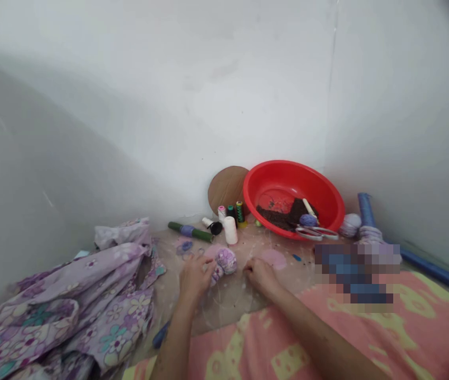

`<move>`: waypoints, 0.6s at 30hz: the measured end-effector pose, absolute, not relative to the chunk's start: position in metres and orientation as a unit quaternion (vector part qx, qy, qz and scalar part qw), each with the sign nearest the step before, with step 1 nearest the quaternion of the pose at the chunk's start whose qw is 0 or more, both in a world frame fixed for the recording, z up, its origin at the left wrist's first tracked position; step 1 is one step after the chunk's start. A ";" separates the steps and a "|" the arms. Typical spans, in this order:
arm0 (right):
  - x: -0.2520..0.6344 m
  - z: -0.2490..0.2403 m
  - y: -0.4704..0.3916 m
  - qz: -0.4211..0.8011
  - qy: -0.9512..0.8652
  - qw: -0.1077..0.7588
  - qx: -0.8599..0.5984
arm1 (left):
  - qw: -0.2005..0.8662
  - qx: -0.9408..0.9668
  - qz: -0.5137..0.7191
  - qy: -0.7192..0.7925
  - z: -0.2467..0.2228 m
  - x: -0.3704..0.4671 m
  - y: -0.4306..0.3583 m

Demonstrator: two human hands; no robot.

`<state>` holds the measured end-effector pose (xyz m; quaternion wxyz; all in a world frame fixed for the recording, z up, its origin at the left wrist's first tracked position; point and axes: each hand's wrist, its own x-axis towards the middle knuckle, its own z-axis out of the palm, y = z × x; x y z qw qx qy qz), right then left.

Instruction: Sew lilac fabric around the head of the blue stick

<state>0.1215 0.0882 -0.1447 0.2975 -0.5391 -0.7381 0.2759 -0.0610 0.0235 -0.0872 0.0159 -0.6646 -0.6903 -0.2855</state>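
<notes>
A small tied bundle of purple floral cloth (225,260) lies on the clear-covered surface between my two hands. My left hand (194,275) is at its left side, fingers bent and apart, the thumb beside the narrower end of the bundle. To the right of the bundle, apart from it, my right hand (261,275) is closed in a pinch. Whatever its fingertips hold is too small to make out. A white thread spool (231,230) stands just behind the bundle, and loose purple strands (185,247) lie behind my left hand.
Crumpled floral fabric (113,285) spreads at the left. Several thread spools (230,214) and a green roll (191,231) are at the back. A red basin (333,203) holds dark material, with scissors (316,233) at its rim. A pink-yellow cloth (256,343) lies in front.
</notes>
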 end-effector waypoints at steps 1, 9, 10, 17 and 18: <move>0.121 -0.143 0.084 0.257 -0.752 0.286 -0.535 | 0.014 -0.670 -0.264 -0.694 -0.097 -0.061 0.028; 0.168 -0.091 0.092 -0.035 -0.769 0.270 -0.579 | 0.028 -0.652 -0.218 -0.726 -0.125 -0.057 0.029; 0.179 -0.082 0.096 -0.080 -0.752 0.274 -0.594 | 0.032 -0.648 -0.217 -0.729 -0.126 -0.056 0.030; 0.258 -0.046 0.144 -0.072 -0.676 0.136 -0.721 | 0.051 -0.653 -0.232 -0.719 -0.131 -0.059 0.027; 0.266 -0.048 0.152 -0.030 -0.679 0.110 -0.725 | 0.059 -0.655 -0.235 -0.716 -0.131 -0.059 0.026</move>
